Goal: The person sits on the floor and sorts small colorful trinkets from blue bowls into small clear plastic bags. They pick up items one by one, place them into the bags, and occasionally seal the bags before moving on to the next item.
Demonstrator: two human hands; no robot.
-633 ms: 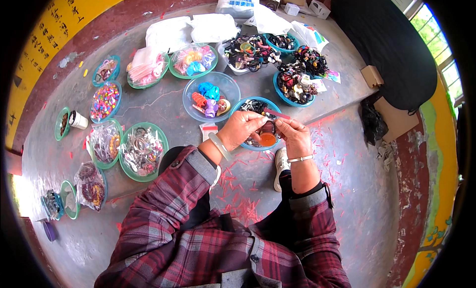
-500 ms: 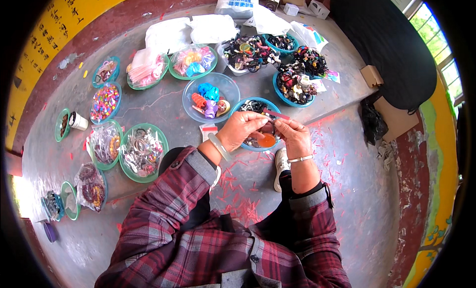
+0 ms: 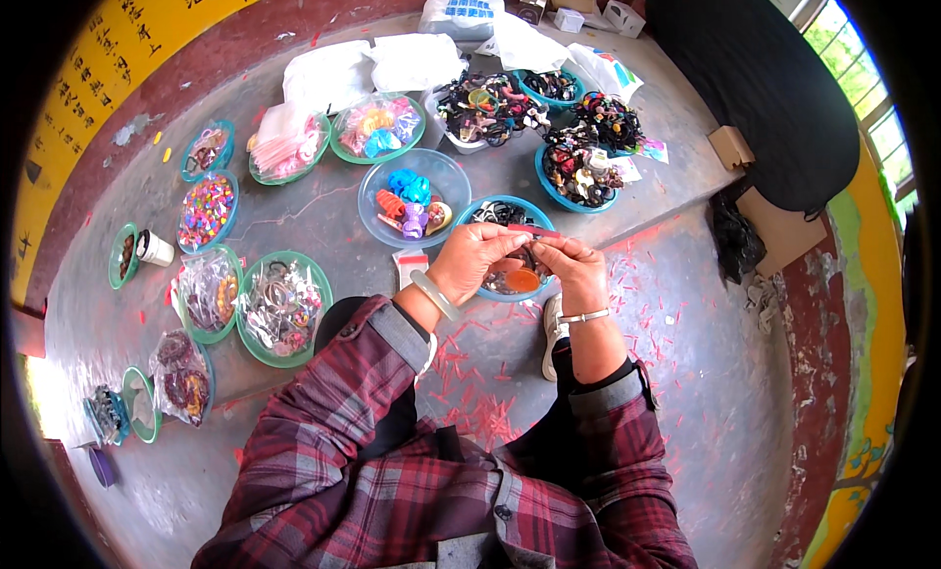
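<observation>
My left hand [image 3: 466,263] and my right hand [image 3: 576,273] meet in the middle, fingertips pinched. A narrow red strip [image 3: 535,232] stretches between them. Whether a clear bag hangs from it is too hard to make out. Just behind and below the hands stands a blue bowl [image 3: 542,216] of dark hair ties, with an orange round piece [image 3: 522,280] in it. Beside my left wrist lies a small flat packet [image 3: 410,265] with a red band. A clear bowl [image 3: 368,211] of blue, red and purple pieces stands beyond my left hand.
Green bowls [image 3: 326,319] of small accessories stand to the left, with a bowl of colourful beads [image 3: 207,209]. White bags [image 3: 328,74] lie at the back. Bowls of dark hair ties [image 3: 580,174] stand at the back right. Red strips [image 3: 480,412] litter the floor between my feet.
My hands have drawn slightly closer together. The red strip, slanting before, now lies nearly level and lower between my fingertips. The view has shifted slightly.
</observation>
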